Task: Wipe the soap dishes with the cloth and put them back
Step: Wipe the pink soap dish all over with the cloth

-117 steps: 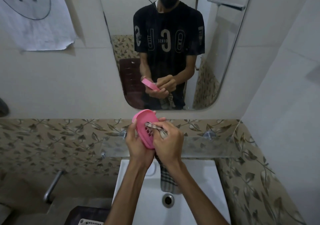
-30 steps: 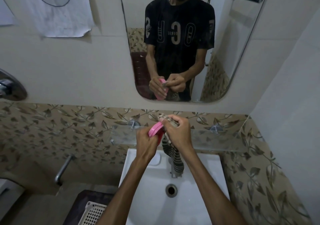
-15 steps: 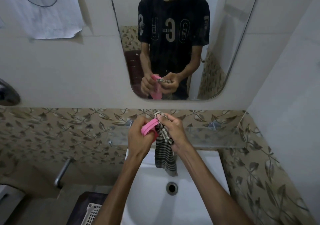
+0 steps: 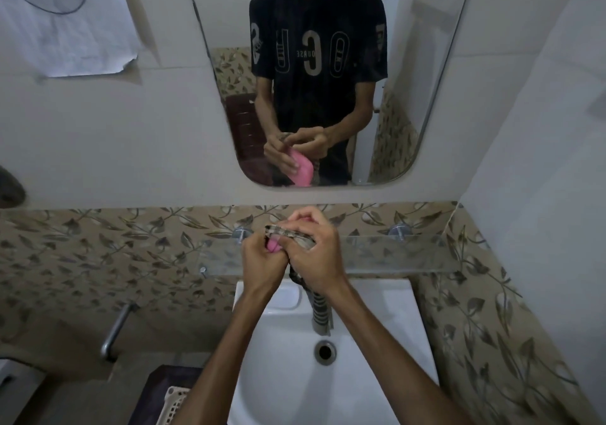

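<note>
My left hand grips a pink soap dish, which is almost wholly hidden between my two hands; only a small pink patch shows. My right hand holds a striped cloth bunched against the dish, and the cloth's tail hangs down below my wrist over the sink. Both hands are pressed together in front of the glass shelf. The mirror reflects the pink dish under my fingers.
A white sink with a drain lies below my hands, with a moulded soap recess at its back left. A metal tap sticks from the leaf-patterned wall at left. A white basket sits at lower left.
My hands have closed tighter together, so the pink dish is now mostly covered. The cloth is bunched higher in my right hand, with less of it hanging.
</note>
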Demonstrator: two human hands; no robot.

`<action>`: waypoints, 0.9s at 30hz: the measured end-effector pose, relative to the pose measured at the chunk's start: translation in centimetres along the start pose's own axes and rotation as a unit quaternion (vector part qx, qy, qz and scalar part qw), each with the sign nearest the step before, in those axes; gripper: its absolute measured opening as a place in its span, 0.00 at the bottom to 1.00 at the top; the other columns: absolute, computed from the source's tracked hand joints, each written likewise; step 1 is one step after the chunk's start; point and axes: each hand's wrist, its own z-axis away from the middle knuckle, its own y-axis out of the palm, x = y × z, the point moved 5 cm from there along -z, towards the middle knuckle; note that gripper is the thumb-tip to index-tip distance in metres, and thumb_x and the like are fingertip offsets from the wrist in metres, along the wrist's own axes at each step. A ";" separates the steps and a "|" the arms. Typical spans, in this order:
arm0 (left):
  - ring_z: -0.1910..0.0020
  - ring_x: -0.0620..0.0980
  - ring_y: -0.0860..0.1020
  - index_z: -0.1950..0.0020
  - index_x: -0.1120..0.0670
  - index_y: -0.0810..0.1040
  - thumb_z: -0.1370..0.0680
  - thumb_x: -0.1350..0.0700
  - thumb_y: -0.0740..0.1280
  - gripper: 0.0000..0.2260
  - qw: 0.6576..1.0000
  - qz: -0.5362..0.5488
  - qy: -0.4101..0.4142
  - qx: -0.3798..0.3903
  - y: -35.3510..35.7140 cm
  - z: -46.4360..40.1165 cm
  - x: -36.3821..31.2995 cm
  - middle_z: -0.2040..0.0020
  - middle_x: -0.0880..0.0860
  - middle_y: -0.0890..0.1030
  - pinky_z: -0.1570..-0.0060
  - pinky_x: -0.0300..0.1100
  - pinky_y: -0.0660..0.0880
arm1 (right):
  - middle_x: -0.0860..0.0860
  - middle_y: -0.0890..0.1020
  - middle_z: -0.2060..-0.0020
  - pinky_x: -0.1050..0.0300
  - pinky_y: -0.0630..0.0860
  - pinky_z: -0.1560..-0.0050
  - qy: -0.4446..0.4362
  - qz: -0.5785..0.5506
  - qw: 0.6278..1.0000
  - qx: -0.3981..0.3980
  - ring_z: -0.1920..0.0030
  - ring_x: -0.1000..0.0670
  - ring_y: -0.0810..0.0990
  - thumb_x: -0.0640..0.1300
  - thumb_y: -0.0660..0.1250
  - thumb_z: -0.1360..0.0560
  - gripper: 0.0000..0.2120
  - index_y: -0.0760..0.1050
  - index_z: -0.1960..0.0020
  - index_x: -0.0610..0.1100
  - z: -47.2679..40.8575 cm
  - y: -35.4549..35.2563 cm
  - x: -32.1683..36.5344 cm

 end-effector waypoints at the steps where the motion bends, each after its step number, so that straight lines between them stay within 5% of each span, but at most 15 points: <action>1: 0.72 0.38 0.70 0.68 0.47 0.76 0.32 0.65 0.63 0.12 1.000 0.011 0.009 -0.007 0.1 0.1 -0.3 0.74 0.41 0.75 0.70 0.34 0.67 | 0.49 0.82 0.53 0.59 0.81 0.47 0.013 0.000 1.000 -0.025 0.51 0.52 0.83 0.38 0.80 0.28 0.07 0.88 0.51 0.39 -0.2 -0.4 -0.4; 5: 0.68 0.38 0.74 0.58 0.51 0.82 0.29 0.70 0.66 0.14 0.998 0.034 0.057 0.003 0.6 0.5 -1.2 0.67 0.40 0.80 0.65 0.31 0.71 | 0.52 0.83 0.57 0.66 0.78 0.54 0.059 0.025 0.995 -0.077 0.56 0.55 0.83 0.38 0.79 0.26 0.07 0.87 0.50 0.38 -1.1 -1.9 -1.5; 9: 0.70 0.37 0.70 0.64 0.48 0.76 0.28 0.78 0.65 0.23 0.997 0.050 0.047 -0.028 0.5 0.8 -0.7 0.71 0.40 0.75 0.68 0.31 0.67 | 0.52 0.86 0.56 0.62 0.82 0.51 -0.005 0.020 1.000 -0.018 0.55 0.57 0.84 0.41 0.78 0.26 0.06 0.88 0.51 0.40 -0.4 -0.8 0.0; 13: 0.69 0.36 0.74 0.54 0.66 0.83 0.30 0.75 0.66 0.10 0.998 0.041 0.054 -0.018 1.0 1.2 -1.3 0.66 0.40 0.80 0.66 0.28 0.69 | 0.54 0.84 0.58 0.66 0.78 0.54 0.064 0.033 0.994 -0.085 0.58 0.60 0.81 0.41 0.79 0.25 0.05 0.87 0.52 0.39 -1.2 -2.6 -1.8; 16: 0.72 0.37 0.69 0.64 0.53 0.77 0.30 0.74 0.65 0.15 0.996 0.059 0.051 -0.032 0.5 1.5 -1.2 0.72 0.40 0.75 0.69 0.28 0.65 | 0.53 0.87 0.55 0.68 0.79 0.49 0.021 0.028 0.999 -0.023 0.54 0.59 0.84 0.41 0.79 0.26 0.04 0.88 0.52 0.42 0.7 -0.6 -0.6; 21: 0.69 0.36 0.74 0.59 0.67 0.81 0.31 0.78 0.65 0.09 0.997 0.045 0.051 -0.030 0.7 1.5 -1.1 0.66 0.39 0.82 0.67 0.29 0.70 | 0.56 0.83 0.59 0.63 0.78 0.54 0.081 0.022 0.993 -0.078 0.58 0.60 0.81 0.42 0.78 0.24 0.03 0.87 0.53 0.43 -1.3 -2.7 -2.0; 25: 0.69 0.39 0.70 0.61 0.58 0.80 0.29 0.75 0.66 0.12 0.997 0.056 0.047 -0.026 0.2 1.1 -0.4 0.69 0.43 0.77 0.68 0.38 0.69 | 0.59 0.82 0.59 0.67 0.78 0.54 0.011 0.019 0.999 -0.026 0.57 0.59 0.82 0.46 0.78 0.26 0.04 0.86 0.54 0.46 -0.1 -0.7 -0.6; 27: 0.69 0.39 0.72 0.58 0.56 0.82 0.31 0.74 0.66 0.14 0.997 0.052 0.040 -0.029 0.0 0.9 -0.4 0.67 0.43 0.82 0.67 0.37 0.71 | 0.58 0.83 0.60 0.70 0.77 0.55 0.048 0.000 0.998 -0.045 0.58 0.61 0.81 0.46 0.79 0.25 0.03 0.86 0.54 0.48 -1.0 -1.2 -1.7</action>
